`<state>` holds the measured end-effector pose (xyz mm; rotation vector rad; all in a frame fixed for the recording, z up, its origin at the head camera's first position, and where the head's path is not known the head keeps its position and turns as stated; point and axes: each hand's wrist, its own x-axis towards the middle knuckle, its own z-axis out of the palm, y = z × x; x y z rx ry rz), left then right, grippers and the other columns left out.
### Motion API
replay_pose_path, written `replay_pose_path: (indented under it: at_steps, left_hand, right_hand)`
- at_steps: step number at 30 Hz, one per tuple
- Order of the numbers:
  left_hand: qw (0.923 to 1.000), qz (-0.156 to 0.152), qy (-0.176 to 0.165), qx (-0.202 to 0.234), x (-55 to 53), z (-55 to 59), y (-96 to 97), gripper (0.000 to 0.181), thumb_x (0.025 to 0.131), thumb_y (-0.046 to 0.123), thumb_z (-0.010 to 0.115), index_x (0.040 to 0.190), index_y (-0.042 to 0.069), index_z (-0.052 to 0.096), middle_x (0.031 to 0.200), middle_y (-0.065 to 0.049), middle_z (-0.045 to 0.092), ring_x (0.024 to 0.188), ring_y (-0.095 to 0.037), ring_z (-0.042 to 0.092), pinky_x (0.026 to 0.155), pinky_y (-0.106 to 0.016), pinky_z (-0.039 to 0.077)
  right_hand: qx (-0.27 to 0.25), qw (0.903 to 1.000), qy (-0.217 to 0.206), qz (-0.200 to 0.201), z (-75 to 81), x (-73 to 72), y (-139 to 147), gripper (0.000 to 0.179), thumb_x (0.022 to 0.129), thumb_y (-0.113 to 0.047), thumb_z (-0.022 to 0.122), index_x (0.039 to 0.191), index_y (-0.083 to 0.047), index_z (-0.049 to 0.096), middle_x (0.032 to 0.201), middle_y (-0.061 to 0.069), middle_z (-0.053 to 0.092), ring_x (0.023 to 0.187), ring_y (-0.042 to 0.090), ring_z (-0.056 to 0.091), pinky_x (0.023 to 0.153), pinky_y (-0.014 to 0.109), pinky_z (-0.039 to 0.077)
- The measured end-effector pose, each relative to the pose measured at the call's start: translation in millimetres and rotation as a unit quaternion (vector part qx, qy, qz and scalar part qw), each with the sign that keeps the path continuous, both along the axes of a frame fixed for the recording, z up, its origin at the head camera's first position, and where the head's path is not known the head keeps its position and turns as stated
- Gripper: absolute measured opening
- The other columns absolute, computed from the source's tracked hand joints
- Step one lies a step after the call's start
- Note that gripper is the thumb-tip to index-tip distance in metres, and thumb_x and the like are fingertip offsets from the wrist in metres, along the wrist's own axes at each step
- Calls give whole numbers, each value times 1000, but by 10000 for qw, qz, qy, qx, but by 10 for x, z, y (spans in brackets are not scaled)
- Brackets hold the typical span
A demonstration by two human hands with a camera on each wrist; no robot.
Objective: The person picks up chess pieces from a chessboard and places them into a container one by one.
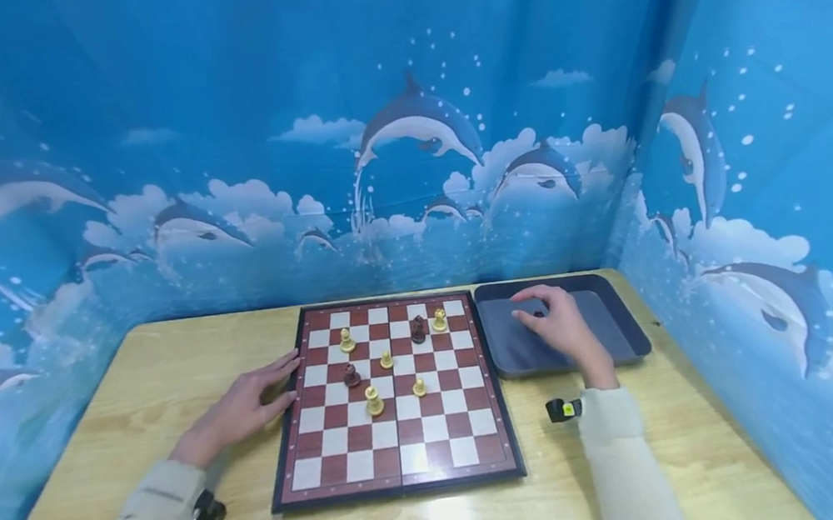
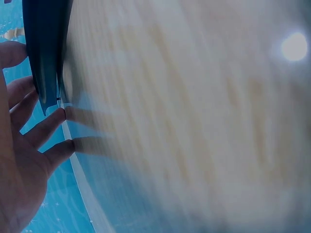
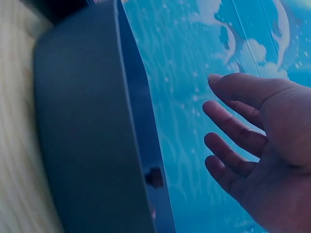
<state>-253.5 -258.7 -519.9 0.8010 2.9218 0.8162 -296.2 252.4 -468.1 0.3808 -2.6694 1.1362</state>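
Note:
A folding chessboard (image 1: 412, 453) lies on the wooden table, bearing several cream chess pieces, among them a tall one (image 1: 374, 401) near the fold. Two dark red pieces also stand there: a knight-like one (image 1: 418, 329) at the back and another (image 1: 351, 375) left of the fold. My left hand (image 1: 249, 403) touches the board's left edge with spread fingers. Over the grey tray (image 1: 496, 344) hovers my right hand (image 1: 561, 323), thumb and fingers apart, nothing between them. A small dark piece (image 3: 155, 177) shows past the tray's wall in the right wrist view, partly hidden.
The tray sits right beside the board's right edge. Behind the table hangs a blue curtain (image 1: 243, 101) printed with dolphins, and it continues along the right side. Bare tabletop (image 1: 184, 349) lies left of the board.

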Motion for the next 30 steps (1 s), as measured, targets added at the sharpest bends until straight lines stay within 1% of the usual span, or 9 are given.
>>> replay_pose_path:
  at_steps: [3, 7, 10, 16, 20, 22, 24, 27, 30]
  left_hand:
    - [9999, -84, 47, -33, 2, -23, -7, 60, 93, 41, 53, 141, 9, 39, 150, -10, 31, 132, -37, 35, 104, -53, 34]
    - [10000, -63, 12, 21, 5, -33, 8, 60, 93, 43, 53, 141, 11, 39, 150, -7, 31, 133, -34, 35, 105, -52, 33]
    - [9999, -71, 13, 78, 6, -21, 20, 59, 93, 42, 53, 141, 11, 39, 150, -7, 31, 133, -33, 35, 106, -51, 33]
    - [9999, 71, -132, 45, 9, 14, 9, 60, 93, 44, 52, 142, 14, 38, 151, -3, 29, 135, -30, 33, 107, -50, 32]
    - [9999, 72, -86, 60, -10, 4, 2, 60, 93, 43, 53, 143, 15, 38, 151, -3, 29, 134, -30, 34, 107, -50, 32]
    - [9999, 38, -46, 82, -15, 8, 1, 59, 93, 42, 53, 142, 13, 38, 151, -4, 29, 134, -31, 34, 107, -50, 32]
    - [10000, -3, -11, 87, -13, 12, -1, 59, 93, 41, 53, 142, 12, 38, 151, -6, 29, 133, -34, 34, 106, -52, 32]
    - [10000, -33, -16, 76, -1, 22, -3, 59, 93, 40, 53, 142, 10, 38, 151, -8, 29, 133, -35, 34, 106, -53, 32]
    - [10000, -16, -54, 73, 16, 33, 1, 59, 93, 40, 53, 142, 11, 38, 151, -7, 29, 134, -34, 34, 106, -52, 32]
  right_hand:
    - [-20, 9997, -148, 204, -25, 7, -98, 24, 85, -16, 69, 108, -9, 67, 114, 6, 64, 111, 27, 54, 94, 54, 44]
    - [-161, 9983, -308, 472, -42, -16, -252, 25, 85, -18, 69, 109, -9, 67, 115, 5, 63, 113, 25, 54, 98, 54, 41]
    - [-159, 9967, -421, 678, -49, -81, -391, 26, 85, -19, 69, 109, -8, 67, 116, 4, 63, 113, 26, 54, 99, 53, 40]
    - [90, 9921, -754, 1001, -42, -269, -643, 31, 86, -19, 67, 114, -7, 65, 119, 6, 61, 117, 29, 52, 102, 52, 38]
    - [322, 9895, -948, 1046, -38, -374, -743, 32, 88, -22, 65, 117, -10, 64, 123, 6, 58, 116, 27, 51, 95, 48, 44]
    - [399, 9874, -1042, 1121, -45, -422, -788, 31, 88, -22, 64, 117, -11, 64, 122, 6, 58, 108, 28, 54, 86, 45, 48]
    - [512, 9849, -1137, 1204, -56, -463, -833, 29, 89, -21, 63, 116, -11, 65, 120, 7, 59, 97, 29, 56, 77, 42, 49]
    - [712, 9806, -1263, 1323, -75, -495, -890, 26, 89, -20, 63, 114, -12, 66, 119, 7, 59, 97, 28, 57, 77, 41, 50]
    - [866, 9768, -1380, 1388, -98, -507, -923, 25, 88, -20, 64, 112, -12, 67, 119, 8, 60, 108, 26, 56, 85, 42, 51]
